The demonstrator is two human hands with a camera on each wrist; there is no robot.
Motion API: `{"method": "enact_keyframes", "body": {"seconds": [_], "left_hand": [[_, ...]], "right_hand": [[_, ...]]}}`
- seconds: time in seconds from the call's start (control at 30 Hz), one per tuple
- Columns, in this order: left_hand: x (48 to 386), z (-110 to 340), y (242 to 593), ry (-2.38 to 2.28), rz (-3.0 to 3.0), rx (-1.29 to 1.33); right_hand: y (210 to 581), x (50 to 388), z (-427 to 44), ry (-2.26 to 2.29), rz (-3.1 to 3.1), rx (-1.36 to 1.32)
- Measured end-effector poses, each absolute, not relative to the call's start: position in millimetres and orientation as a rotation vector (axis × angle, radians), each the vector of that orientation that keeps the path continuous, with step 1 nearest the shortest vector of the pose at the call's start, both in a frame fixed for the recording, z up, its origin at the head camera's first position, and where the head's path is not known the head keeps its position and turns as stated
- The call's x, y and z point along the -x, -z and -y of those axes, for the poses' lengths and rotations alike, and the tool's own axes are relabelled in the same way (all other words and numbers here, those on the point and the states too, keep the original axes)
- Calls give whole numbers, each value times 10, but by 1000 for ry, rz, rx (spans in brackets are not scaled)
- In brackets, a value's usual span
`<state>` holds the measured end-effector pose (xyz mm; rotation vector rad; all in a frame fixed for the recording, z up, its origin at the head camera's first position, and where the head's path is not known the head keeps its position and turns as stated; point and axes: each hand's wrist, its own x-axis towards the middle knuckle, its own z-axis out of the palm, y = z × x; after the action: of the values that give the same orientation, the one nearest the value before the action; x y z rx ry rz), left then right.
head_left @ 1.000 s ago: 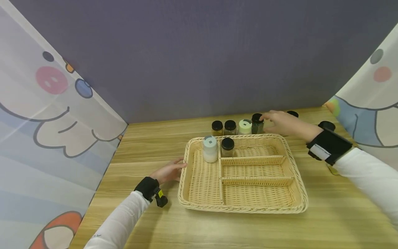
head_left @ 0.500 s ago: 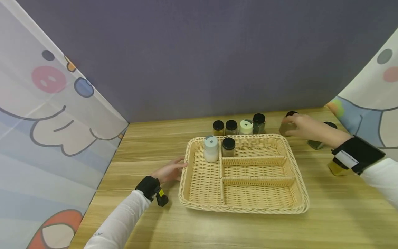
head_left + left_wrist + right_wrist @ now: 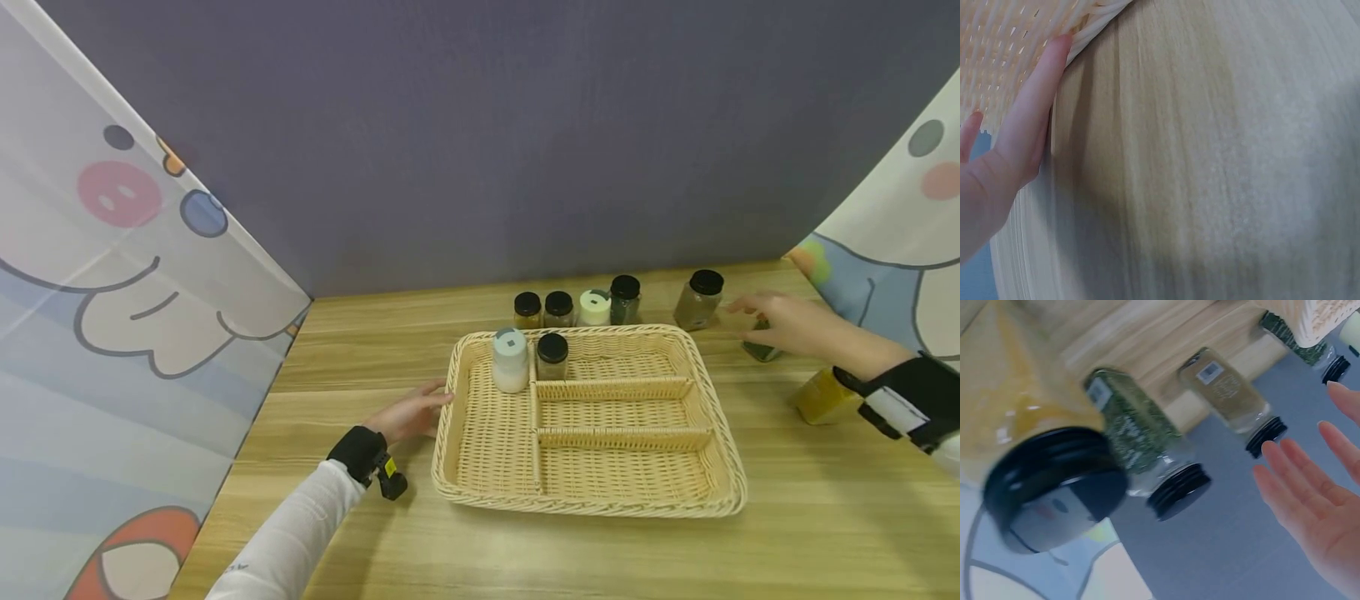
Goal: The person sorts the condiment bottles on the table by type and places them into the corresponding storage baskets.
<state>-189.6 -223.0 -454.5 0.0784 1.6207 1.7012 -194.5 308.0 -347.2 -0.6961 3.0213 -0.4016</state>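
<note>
L hand (image 3: 405, 414), fingers extended, R hand (image 3: 792, 325) farther fwd, fingers apart

Right hand (image 3: 795, 325): shifted rightward from dark green jar (image 3: 624, 303), past brown jar (image 3: 696, 305), to green-herb jar (image 3: 1135, 425), frame right. Brown jar: now uncovered. Green-herb jar: lid now hidden in head view.

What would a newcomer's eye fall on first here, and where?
Probably the basket, below and right of the head view's centre, with a white jar in its left compartment. Then the pink snout printed on the left cloth. In the right wrist view, a yellow jar looms at left, the right hand at right.
</note>
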Motion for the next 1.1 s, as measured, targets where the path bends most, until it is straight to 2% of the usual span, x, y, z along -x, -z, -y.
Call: {"method": "enact_keyframes", "body": {"seconds": [0.2, 0.7, 1.1], "left_hand": [[1905, 2233, 4561, -1699, -1622, -76], [1920, 2237, 4578, -1691, -1622, -76], [1920, 2231, 4586, -1697, -1622, -64]], "right_hand": [[3525, 1882, -3226, 401, -3058, 679], [3622, 1752, -3554, 410, -2987, 447], [3727, 1628, -3704, 374, -3023, 421]]}}
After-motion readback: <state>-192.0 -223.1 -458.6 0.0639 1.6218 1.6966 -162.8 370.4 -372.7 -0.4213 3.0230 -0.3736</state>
